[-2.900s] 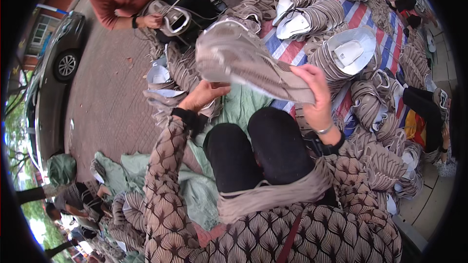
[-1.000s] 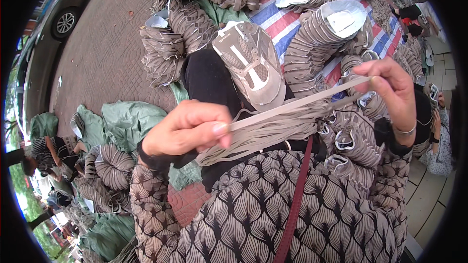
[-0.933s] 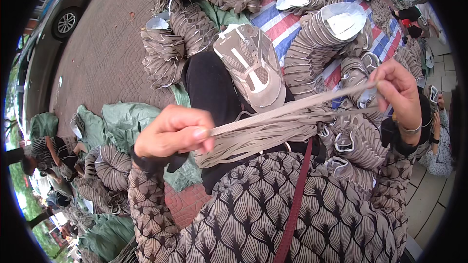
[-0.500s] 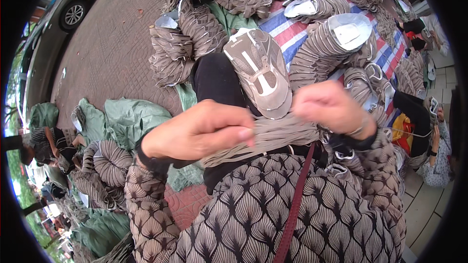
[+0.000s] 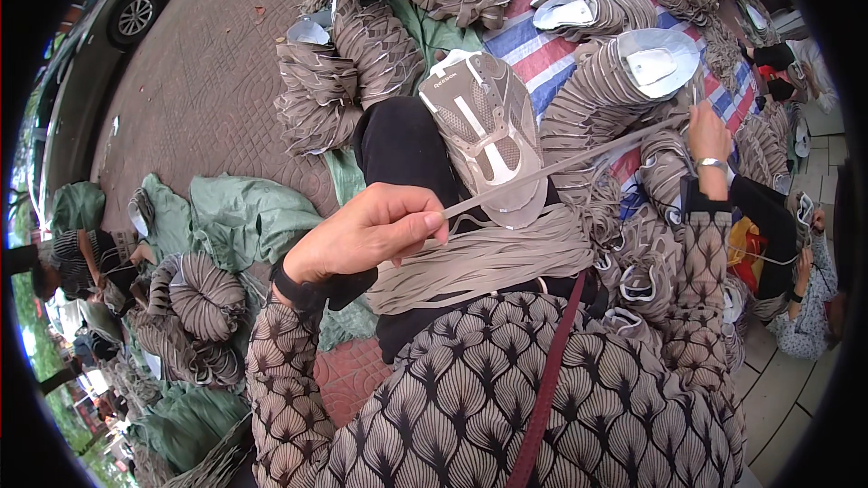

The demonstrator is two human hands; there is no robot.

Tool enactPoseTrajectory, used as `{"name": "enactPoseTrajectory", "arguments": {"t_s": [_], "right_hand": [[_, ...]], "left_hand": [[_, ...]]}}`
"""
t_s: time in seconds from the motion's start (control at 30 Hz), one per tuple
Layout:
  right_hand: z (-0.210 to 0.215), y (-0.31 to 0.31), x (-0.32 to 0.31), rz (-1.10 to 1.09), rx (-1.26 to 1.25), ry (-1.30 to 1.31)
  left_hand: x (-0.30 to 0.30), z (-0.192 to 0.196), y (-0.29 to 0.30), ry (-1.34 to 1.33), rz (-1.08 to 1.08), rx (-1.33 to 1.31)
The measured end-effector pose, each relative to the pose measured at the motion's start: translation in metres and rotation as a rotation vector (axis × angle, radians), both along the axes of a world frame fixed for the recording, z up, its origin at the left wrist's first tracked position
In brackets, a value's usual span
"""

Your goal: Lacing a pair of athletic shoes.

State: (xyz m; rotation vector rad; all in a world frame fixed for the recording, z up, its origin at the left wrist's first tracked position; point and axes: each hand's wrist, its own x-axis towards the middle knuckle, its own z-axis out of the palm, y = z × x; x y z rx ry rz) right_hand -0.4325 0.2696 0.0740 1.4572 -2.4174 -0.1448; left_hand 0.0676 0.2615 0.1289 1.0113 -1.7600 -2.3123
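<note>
A flat beige shoelace (image 5: pixel 579 159) is stretched in a slanting line between my two hands. My left hand (image 5: pixel 369 228) pinches its near end over my lap. Out to the far right, my right hand (image 5: pixel 710 137) is raised and closed on the other end. Beneath the lace, a beige-and-white shoe upper (image 5: pixel 488 131) rests on my dark-trousered leg (image 5: pixel 402 140), toe toward me. Across my lap lies a thick bundle of similar beige laces (image 5: pixel 488 262), just beyond my patterned top.
Stacks of nested shoe uppers (image 5: pixel 592 108) lie on a striped sheet (image 5: pixel 533 45) at the far right. Green sacks (image 5: pixel 244 217) and more stacks (image 5: pixel 208 298) sit to the left. A parked car (image 5: pixel 86 108) stands at far left; other people (image 5: pixel 805 280) sit at right.
My right hand has swung far out to the right and slightly up, drawing the lace taut. My left hand has shifted slightly left. The shoe upper stays on my leg.
</note>
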Motion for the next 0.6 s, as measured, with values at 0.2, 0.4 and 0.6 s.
{"name": "enactPoseTrajectory", "arguments": {"t_s": [0.2,0.4,0.6], "right_hand": [[0.024,-0.001,0.195,0.92,0.011,-1.619],[0.03,-0.001,0.174,0.833,0.404,-1.765],[0.014,-0.006,0.18,1.107,0.066,-1.004]], "left_hand": [[-0.05,0.003,-0.002,-0.002,0.005,-0.187],[-0.026,0.016,-0.016,-0.104,0.064,-0.248],[-0.03,-0.001,0.0,-0.14,0.103,-0.318]]}}
